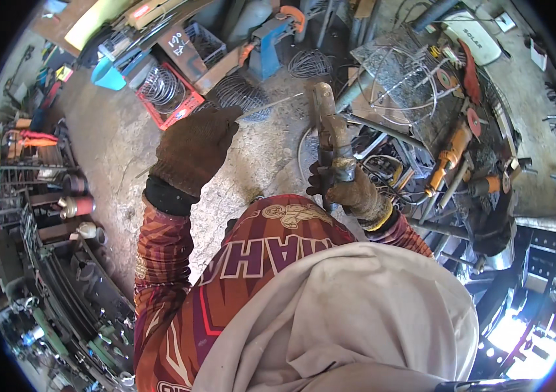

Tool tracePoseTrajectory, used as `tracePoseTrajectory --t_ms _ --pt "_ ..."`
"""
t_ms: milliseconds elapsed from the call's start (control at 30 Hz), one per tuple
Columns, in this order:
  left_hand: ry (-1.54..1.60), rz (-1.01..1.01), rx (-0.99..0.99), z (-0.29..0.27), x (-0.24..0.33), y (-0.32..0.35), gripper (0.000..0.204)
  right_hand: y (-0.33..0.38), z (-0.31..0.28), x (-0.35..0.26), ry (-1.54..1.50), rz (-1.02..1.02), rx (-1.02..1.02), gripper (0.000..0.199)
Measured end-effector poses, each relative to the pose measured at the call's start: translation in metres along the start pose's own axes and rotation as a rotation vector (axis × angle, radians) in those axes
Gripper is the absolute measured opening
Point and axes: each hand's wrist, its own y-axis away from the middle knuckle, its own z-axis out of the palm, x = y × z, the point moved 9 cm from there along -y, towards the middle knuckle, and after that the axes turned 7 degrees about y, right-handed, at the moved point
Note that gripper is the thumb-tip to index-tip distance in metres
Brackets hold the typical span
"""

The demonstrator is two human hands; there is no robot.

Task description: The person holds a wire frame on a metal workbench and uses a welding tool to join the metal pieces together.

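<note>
My left hand (196, 149), in a dark brown work glove, is closed around a thin metal rod (271, 104). The rod's front end points up and right, close to the piece in my other hand; its back end shows past the wrist. My right hand (359, 195), in a dirty gloved grip with a yellow cuff edge, holds a worn metal tube piece (330, 127) upright. Grey-brown and scuffed, this piece has a thicker collar near the fingers. Whether the rod tip touches it I cannot tell.
Ahead stand a red crate (186, 108) of wire rings, wire coils (242, 95) and a blue machine (268, 49). At right, a metal table (389, 65) carries a wire frame, with an orange grinder (451, 155) nearby. Racks of metal stock (42, 261) line the left.
</note>
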Motion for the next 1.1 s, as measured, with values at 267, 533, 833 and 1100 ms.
tracePoseTrajectory --t_ms 267,533,833,1100 --pt "0.155 0.15 0.039 0.007 0.002 -0.01 0.029 0.016 0.016 -0.014 0.158 -0.037 0.137 0.081" --pt "0.198 0.183 -0.015 0.007 -0.006 -0.014 0.027 0.012 0.024 -0.012 0.175 -0.031 0.19 0.078" --pt "0.077 0.21 0.004 0.002 -0.015 -0.021 0.025 0.003 0.035 -0.018 0.278 -0.009 0.268 0.073" --pt "0.036 0.354 0.077 0.009 -0.011 -0.032 0.027 0.007 0.037 -0.016 0.192 -0.081 0.356 0.073"
